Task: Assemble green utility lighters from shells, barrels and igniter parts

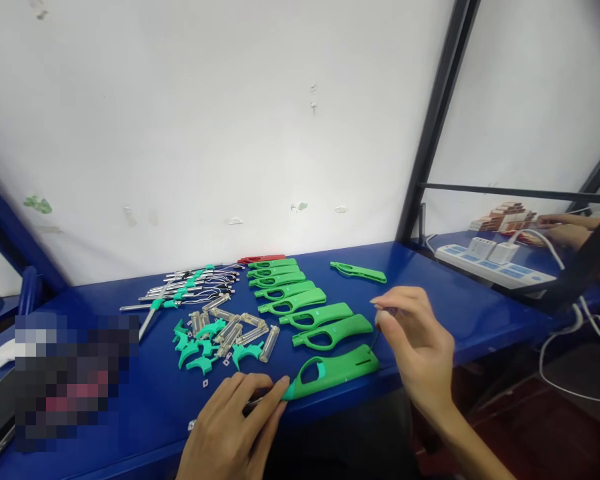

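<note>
A green lighter-shaped casing [340, 373] lies at the table's front edge, its tip pointing left. The fingers of my left hand [235, 420] are closed round its nozzle end and a dark rod. Over the casing's right end is my right hand [417, 333], thumb and forefinger pinched on a thin dark pin [375, 341] that reaches down to the casing. Behind it lies a column of several green casings [333, 332], with a red one [265, 258] at the back. Teal triggers [203, 363] and clear tanks [270, 343] are scattered to the left.
Metal rods with wires [180, 290] lie at the back left. One green half casing [359, 272] is apart at the back right. A blurred area covers the left. Beyond the dark frame are a power strip [495, 267], stacked boxes [510, 217] and another person's hand [570, 230].
</note>
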### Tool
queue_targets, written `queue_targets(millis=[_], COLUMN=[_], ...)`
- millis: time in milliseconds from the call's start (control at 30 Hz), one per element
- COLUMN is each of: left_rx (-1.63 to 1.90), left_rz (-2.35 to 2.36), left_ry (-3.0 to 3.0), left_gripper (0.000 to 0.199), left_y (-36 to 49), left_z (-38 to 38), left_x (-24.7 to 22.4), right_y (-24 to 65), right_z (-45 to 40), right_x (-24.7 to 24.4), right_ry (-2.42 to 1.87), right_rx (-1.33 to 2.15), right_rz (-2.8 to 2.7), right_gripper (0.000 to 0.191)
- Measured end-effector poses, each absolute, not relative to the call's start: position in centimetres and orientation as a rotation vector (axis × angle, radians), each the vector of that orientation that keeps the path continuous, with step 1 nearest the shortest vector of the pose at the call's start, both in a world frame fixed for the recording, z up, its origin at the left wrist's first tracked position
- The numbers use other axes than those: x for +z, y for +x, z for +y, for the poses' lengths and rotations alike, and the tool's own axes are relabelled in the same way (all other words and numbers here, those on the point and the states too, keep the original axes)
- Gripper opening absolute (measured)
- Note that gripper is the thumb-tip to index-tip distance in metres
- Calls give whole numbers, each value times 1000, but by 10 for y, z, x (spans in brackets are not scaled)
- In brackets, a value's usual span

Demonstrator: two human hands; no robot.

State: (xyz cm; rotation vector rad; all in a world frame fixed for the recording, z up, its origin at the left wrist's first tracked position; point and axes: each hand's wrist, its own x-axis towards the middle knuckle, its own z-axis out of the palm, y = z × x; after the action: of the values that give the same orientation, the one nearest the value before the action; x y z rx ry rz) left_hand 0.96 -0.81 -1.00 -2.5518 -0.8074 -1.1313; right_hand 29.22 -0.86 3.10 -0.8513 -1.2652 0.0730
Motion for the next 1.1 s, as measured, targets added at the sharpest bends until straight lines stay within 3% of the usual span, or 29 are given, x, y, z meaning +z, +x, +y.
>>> queue_targets(millis=[633, 800, 1000, 1100], left_rx=[-1051, -1028, -1054, -1072], left_rz=[-858, -829, -839, -823], left_ry=[-2599, -2592, -2554, -2538], left_gripper=[35, 36, 31, 31], left_y=[8, 6, 12, 13], left_z=[-4, -3, -3, -3], left_x=[-11, -15, -12, -10], right_y=[320, 318, 315, 317], right_z=[8, 8, 4, 7], right_x=[25, 30, 30, 26], right_ry=[-899, -797, -825, -815], right_rx=[152, 168, 234, 252], right_rz=[-1278, -1345, -1401, -1381], right_gripper=[19, 5, 27, 25])
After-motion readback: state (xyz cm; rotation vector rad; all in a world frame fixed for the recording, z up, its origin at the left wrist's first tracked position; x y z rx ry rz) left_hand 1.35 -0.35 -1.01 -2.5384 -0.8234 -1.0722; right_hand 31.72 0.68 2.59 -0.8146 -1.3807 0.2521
